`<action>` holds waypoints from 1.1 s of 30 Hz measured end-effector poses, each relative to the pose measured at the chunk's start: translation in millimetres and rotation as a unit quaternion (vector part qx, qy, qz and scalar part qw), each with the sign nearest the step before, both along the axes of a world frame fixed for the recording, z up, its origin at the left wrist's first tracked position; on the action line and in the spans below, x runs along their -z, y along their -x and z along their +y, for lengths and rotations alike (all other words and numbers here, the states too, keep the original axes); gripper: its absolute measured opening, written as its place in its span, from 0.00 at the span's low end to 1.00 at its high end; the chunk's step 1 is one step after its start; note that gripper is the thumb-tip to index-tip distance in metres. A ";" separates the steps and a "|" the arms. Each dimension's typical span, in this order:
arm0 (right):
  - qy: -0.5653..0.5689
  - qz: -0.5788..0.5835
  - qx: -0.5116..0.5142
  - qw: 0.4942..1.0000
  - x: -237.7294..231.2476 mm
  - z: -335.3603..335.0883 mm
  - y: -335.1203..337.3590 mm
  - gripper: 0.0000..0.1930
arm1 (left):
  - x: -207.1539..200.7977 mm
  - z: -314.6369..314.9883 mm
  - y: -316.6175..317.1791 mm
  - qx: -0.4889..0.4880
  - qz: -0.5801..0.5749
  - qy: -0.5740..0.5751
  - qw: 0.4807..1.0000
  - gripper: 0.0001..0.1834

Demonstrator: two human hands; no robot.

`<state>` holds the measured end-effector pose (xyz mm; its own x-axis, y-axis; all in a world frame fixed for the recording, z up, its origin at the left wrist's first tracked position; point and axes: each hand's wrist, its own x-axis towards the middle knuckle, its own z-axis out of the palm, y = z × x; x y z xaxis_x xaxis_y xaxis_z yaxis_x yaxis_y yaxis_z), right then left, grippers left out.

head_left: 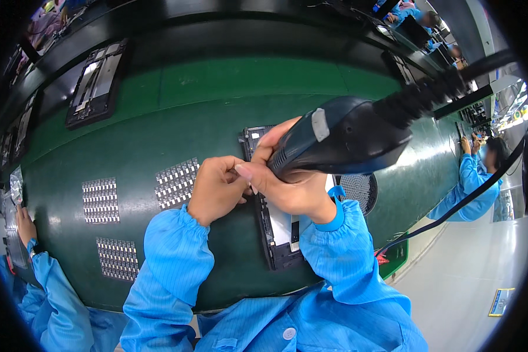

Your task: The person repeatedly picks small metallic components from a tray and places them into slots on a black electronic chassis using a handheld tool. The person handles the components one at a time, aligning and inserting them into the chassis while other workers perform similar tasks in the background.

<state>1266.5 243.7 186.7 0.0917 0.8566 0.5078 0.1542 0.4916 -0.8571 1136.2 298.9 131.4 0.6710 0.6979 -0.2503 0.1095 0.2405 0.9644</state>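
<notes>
Both my hands come together over a black-framed device tray [271, 246] with a pale, flat panel inside it. My left hand [214, 190] is closed in a pinch, its fingertips meeting the right thumb. My right hand [296, 190] has thumb and fingers curled in, above the tray. Some small white bit shows below the fingertips, too little to name. A black, rounded housing [346, 135] with a ribbed cable neck covers part of the right hand; whether that hand touches it, I cannot tell.
Sheets of small parts [100, 200] lie left of my hands on the green table [158, 135]. A round black mesh dish [361, 190] sits right of the tray. Another framed unit [97, 82] rests at the far left. A co-worker's hand [26, 226] is at the left; another person [472, 176] works at right.
</notes>
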 end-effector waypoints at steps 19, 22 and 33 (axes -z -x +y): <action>-0.072 -0.062 -0.028 0.995 -20.4 -7.2 -5.2 0.21 | 6.5 -39.3 17.3 -0.046 -0.007 -0.423 0.905 0.07; -0.075 -0.066 -0.038 0.994 -22.5 -7.1 -7.3 0.22 | 7.7 -39.0 16.4 -0.047 -0.016 -0.404 0.913 0.07; -0.077 -0.084 -0.039 0.993 -27.5 -8.2 -9.7 0.23 | 16.9 -35.2 19.4 -0.048 -0.050 -0.342 0.937 0.07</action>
